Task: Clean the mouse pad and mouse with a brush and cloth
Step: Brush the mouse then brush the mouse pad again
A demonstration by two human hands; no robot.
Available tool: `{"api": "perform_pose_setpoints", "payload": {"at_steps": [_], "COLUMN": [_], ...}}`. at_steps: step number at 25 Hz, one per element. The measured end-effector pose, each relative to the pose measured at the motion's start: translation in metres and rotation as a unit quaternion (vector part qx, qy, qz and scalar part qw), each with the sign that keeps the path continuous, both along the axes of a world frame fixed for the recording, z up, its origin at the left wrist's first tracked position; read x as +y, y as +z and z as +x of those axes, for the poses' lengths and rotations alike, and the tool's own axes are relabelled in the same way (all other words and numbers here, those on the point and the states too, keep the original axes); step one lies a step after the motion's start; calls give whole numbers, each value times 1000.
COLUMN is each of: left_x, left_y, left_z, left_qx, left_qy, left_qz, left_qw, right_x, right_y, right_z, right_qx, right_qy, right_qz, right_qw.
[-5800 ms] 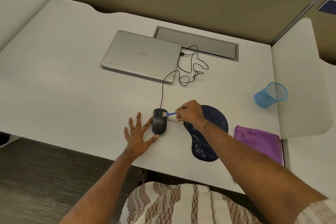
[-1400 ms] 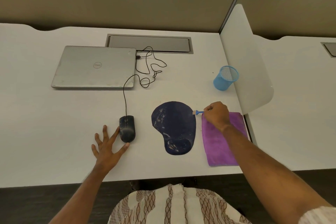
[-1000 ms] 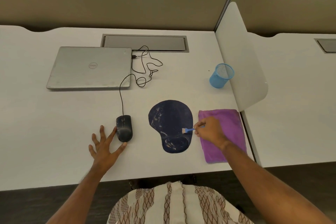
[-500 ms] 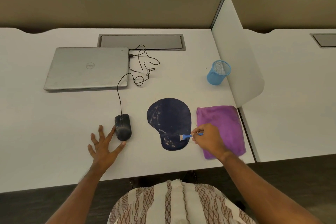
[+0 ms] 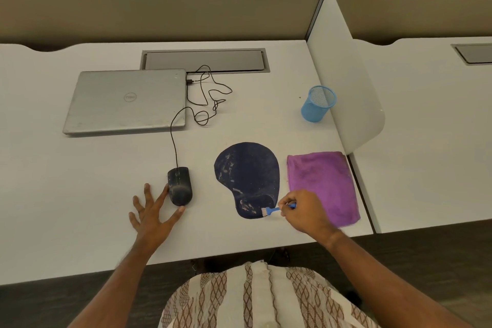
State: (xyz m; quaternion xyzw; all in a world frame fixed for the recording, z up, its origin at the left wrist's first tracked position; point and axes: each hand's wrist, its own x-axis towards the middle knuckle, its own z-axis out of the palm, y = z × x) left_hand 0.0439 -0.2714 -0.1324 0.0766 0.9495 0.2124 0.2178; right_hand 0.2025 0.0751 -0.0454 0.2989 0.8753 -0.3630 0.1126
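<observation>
Right hand: the right hand (image 5: 306, 212) has its fingers pinched round the handle of the little blue brush (image 5: 270, 211), bristles down on the near lobe of the mouse pad (image 5: 247, 170), right by its edge.
Left hand: the left hand (image 5: 151, 214) is flat on the worktop (image 5: 80, 181), fingers spread and loose, holding nothing. Index and thumb sit either side of the mouse's near end, touching or nearly so.
Mouse: the mouse (image 5: 179, 186) sits left of the pad and well apart from it, with its cable (image 5: 205, 98) trailing back to the closed laptop (image 5: 125, 101).
What changed: a few seconds back the brush was on the mouse. About a second and a half ago it was at the pad's far right edge, and since then it's worked down that side to the near end. The left hand hasn't budged.
What that means: looks like the mouse brushing is done and the pad is mid-sweep. My guess, anyway.
Still dirty: pale specks show on the pad's left side and near lobe, so I'd say more strokes are needed.
Cloth: the purple cloth (image 5: 322, 181) lies flat just right of the pad, apparently not used yet, so the wiping half is still to come.
Other stuff: a blue mesh cup (image 5: 318, 104) stands further back by the divider.
</observation>
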Motion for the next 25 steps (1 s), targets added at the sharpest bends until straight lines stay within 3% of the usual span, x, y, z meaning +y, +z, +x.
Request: {"api": "perform_pose_setpoints", "payload": {"at_steps": [6,13,16,20,25], "left_x": [1,-1,-3,-8,-6], "left_y": [2,-1,1,3,4], "left_z": [0,0,2,15,49], "left_qx": [1,9,11,13,-9], "left_qy": [0,-1,4,14,51], "left_qz": [-1,-12,-13,2,-3], "left_qw": [1000,1000,1000,1000,999], "right_x": [23,69,104,157,217], "right_y": [3,39,66,93,91], "right_z": [17,3,-21,-67,-128], "right_qx": [-23,126,202,296,290], "right_qy": [-23,-153,-193,-192,-164], "right_qz": [65,-74,-70,-7,105], "right_qw": [997,977,958,936,937]}}
